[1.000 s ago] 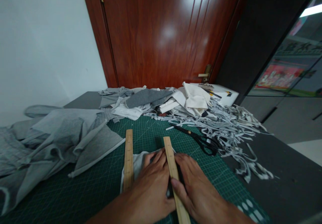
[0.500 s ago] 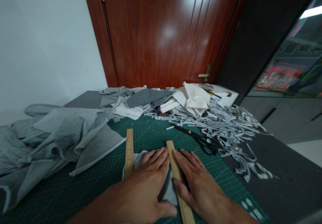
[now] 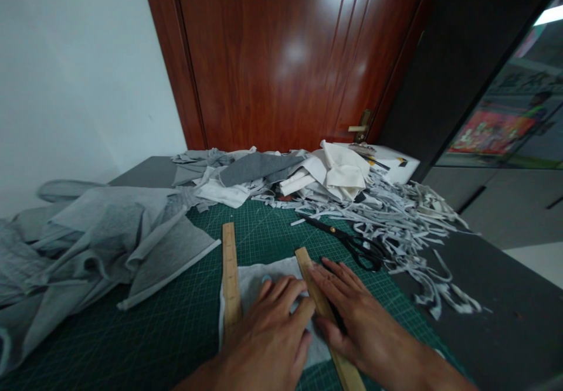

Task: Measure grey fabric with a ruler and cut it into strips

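head view: the left hand (image 3: 268, 338) lies flat, palm down with fingers spread, on a small piece of light grey fabric (image 3: 264, 279) that rests on the green cutting mat (image 3: 176, 326); it grips nothing, only presses the cloth. its fingertips reach toward the right wooden ruler (image 3: 323, 309), and the thumb side sits just beside the left wooden ruler (image 3: 230, 274). the right hand (image 3: 352, 320) is also open and flat, fingers stretched forward, lying along the right edge of the right wooden ruler and touching it, with the thumb against the ruler's side; it closes around nothing. the two rulers lie on the fabric piece, one along each side, the left one nearly straight away from the person, the right one angled so its near end runs off toward the lower right. the fabric sits between and under them, near the front middle of the mat

black-handled scissors (image 3: 352, 241) lie on the mat just beyond the right hand, apart from it. behind them is a heap of grey fabric strips (image 3: 409, 215), and further back folded white and grey cloth pieces (image 3: 325, 177). a large grey cloth (image 3: 109, 233) is bunched at the left of the table (image 3: 505, 320). a red-brown wooden door (image 3: 285, 57) stands behind
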Motion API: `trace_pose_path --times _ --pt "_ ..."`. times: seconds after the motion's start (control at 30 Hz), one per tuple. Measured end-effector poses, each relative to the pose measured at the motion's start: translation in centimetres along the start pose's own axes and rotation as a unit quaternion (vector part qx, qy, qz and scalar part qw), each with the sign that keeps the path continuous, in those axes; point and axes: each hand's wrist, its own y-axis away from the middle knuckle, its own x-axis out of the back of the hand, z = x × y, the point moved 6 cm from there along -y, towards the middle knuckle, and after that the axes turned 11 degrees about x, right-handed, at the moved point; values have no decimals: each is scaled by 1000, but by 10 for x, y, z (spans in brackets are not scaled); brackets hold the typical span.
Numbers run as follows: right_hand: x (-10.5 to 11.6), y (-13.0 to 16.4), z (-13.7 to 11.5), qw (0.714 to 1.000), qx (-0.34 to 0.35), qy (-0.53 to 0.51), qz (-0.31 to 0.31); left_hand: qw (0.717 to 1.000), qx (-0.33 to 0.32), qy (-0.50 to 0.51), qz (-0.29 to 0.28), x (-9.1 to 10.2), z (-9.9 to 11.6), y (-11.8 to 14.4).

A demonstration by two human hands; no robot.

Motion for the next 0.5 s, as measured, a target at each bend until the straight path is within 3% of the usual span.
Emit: trace_pose_path --times 0.2,0.5 --pt "-1 3 5 1000 11 6 -15 999 -10 -42 5 -10 -6 1" --pt "-1 4 15 999 19 16 -37 989 -84 -88 84 -14 -12 10"
